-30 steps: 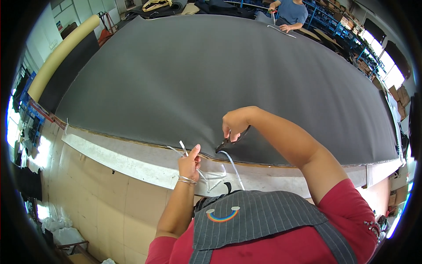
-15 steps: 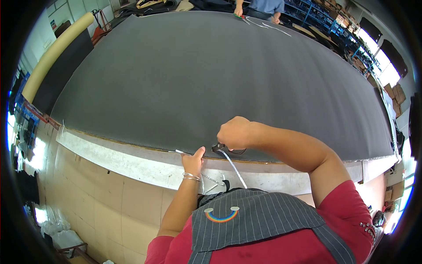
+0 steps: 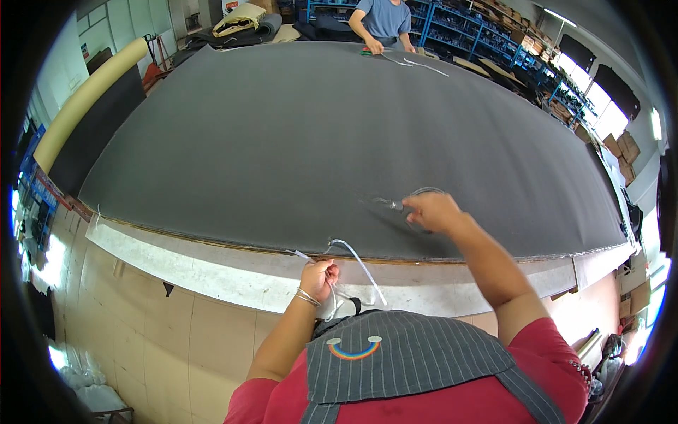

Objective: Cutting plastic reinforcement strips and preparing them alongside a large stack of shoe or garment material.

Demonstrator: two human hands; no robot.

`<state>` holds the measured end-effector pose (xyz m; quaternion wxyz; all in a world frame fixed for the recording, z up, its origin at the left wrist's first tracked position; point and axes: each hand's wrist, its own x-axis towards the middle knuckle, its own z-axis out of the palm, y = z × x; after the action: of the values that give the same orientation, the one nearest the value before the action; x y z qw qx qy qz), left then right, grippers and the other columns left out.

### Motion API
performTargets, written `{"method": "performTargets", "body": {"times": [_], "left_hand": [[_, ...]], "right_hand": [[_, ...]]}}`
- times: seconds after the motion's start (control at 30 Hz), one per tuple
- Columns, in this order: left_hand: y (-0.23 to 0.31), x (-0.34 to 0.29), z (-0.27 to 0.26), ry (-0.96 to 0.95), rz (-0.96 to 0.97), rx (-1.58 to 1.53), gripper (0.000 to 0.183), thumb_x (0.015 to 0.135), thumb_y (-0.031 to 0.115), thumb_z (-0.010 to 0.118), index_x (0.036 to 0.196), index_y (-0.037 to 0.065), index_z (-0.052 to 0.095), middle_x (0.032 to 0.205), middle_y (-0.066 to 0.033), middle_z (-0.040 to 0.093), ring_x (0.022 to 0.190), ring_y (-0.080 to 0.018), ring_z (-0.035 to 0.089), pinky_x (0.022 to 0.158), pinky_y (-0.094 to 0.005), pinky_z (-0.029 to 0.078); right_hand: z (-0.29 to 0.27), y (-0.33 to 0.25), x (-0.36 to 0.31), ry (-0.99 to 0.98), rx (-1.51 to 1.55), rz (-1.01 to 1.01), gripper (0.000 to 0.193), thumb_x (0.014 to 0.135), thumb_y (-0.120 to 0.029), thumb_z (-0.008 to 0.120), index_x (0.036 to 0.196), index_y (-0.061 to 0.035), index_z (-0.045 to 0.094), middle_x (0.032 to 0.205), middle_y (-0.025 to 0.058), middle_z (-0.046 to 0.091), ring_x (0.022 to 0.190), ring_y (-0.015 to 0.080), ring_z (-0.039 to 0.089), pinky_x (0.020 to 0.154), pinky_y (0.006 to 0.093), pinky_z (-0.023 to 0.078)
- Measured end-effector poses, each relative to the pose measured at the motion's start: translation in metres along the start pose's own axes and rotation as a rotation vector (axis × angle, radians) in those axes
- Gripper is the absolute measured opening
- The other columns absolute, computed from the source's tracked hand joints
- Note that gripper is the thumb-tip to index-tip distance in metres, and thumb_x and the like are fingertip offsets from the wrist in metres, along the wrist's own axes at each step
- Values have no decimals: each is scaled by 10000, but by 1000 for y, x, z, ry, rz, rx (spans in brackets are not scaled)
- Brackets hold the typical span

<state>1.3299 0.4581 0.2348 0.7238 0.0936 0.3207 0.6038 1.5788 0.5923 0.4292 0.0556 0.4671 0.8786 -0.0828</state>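
Observation:
A broad dark grey sheet point(image 3: 282, 141) covers the table, its near border running just beyond my left hand point(image 3: 320, 278). That hand is closed at the edge, its fingers pinching a narrow white strip point(image 3: 367, 272). One part of the strip arches over the sheet's border and hangs toward my apron; a short end sticks out beyond the fingers. Above the sheet, to the right, my right hand point(image 3: 432, 212) is closed round the handles of a pair of scissors point(image 3: 393, 205). Their blades point left and are blurred by motion, apart from the strip.
A pale ledge point(image 3: 212, 270) runs along the table's near side. At the far side a person in a blue shirt point(image 3: 385, 21) leans over the sheet, near more white strips point(image 3: 427, 68). A yellow roll point(image 3: 85, 106) stands at the left; blue shelves point(image 3: 459, 32) line the back.
My right hand has moved away from the border, right and outward, with the scissors. My left hand has dropped slightly, and its fingers have closed on the strip. The view has tilted up a little.

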Motion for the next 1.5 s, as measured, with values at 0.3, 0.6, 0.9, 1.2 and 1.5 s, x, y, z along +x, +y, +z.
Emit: {"method": "performTargets", "body": {"times": [0.3, 0.6, 0.9, 1.2, 1.5], "left_hand": [[-7, 7, 0, 217, 152, 78, 86, 902, 94, 514, 821, 65, 527, 703, -27, 500, 551, -114, 448, 433, -242, 330], [12, -2, 0, 273, 96, 458, 193, 904, 142, 506, 758, 29, 563, 605, -11, 496, 455, -89, 423, 408, -232, 332], [16, -58, -20, -27, 74, 1216, 221, 903, 226, 488, 824, 51, 596, 697, -21, 542, 631, -109, 507, 603, -246, 419], [32, -86, 26, -279, 377, 1382, 69, 844, 56, 552, 854, 36, 618, 1153, -157, 508, 955, -279, 522, 844, -364, 431], [40, -32, 44, 80, 615, 1463, 260, 854, 109, 548, 1100, 26, 543, 869, -132, 527, 786, -260, 552, 722, -344, 446]], "right_hand": [[70, -30, -20, 211, 127, -367, 455, 807, -136, 588, 1252, -176, 503, 1286, 116, 462, 1119, 284, 486, 929, 390, 406], [87, -89, 12, 145, 116, -641, 313, 799, -60, 517, 1059, -206, 611, 1095, 79, 514, 968, 246, 515, 809, 366, 433], [104, -92, 39, -102, 541, -532, 115, 835, -195, 566, 850, -82, 577, 877, 91, 548, 856, 258, 542, 733, 368, 442], [115, -108, 29, 56, 518, -303, 240, 846, -273, 557, 891, -40, 598, 926, 139, 602, 920, 319, 570, 794, 413, 450], [106, -115, 8, 119, 580, -229, 270, 903, -296, 443, 961, -102, 622, 935, 110, 608, 945, 307, 566, 814, 414, 456]]}}
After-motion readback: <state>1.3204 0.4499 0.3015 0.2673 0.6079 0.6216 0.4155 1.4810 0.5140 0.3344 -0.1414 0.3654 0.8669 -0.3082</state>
